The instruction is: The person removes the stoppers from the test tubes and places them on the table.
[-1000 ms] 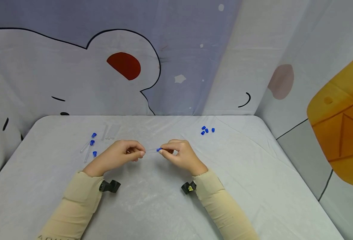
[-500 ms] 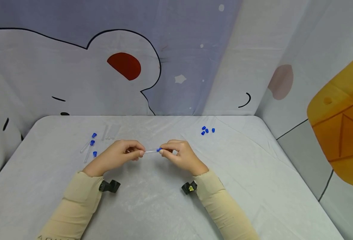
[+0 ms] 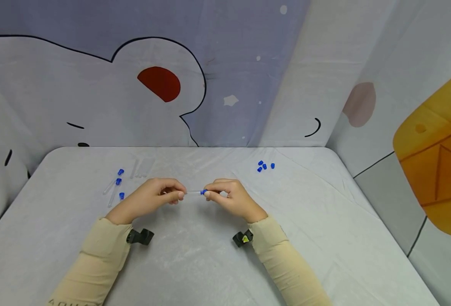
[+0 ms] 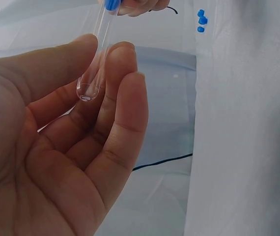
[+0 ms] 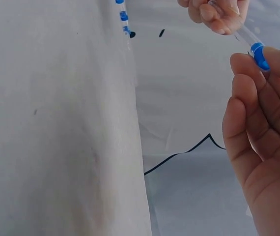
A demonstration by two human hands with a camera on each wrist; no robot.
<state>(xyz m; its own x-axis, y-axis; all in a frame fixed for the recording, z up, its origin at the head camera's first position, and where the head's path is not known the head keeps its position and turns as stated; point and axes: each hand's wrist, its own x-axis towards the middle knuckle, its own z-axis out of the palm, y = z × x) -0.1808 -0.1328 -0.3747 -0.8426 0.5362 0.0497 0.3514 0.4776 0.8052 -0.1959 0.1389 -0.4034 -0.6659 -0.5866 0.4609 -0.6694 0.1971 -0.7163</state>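
Note:
Between the two hands, a clear test tube [image 3: 193,192] is held almost level above the table. My left hand [image 3: 154,197] pinches its rounded end between thumb and fingers; in the left wrist view the tube [image 4: 95,64] looks transparent, with nothing visible inside. My right hand [image 3: 231,197] pinches the blue cap [image 3: 203,192] at the tube's other end. From the right wrist view, the cap [image 5: 259,56] sits on the tube's mouth, partly covered by the thumb and forefinger. How deep it is seated cannot be told.
Left of the left hand lie tubes with blue caps [image 3: 118,181], one partly hidden by that arm. Uncapped clear tubes [image 3: 144,168] lie behind the left hand. Several loose blue caps [image 3: 264,166] are grouped at the back right of the white-covered table [image 3: 325,238].
Both hands stay almost in place, still holding the tube and cap. The glint along the tube varies slightly. The caps and tubes on the table have not moved.

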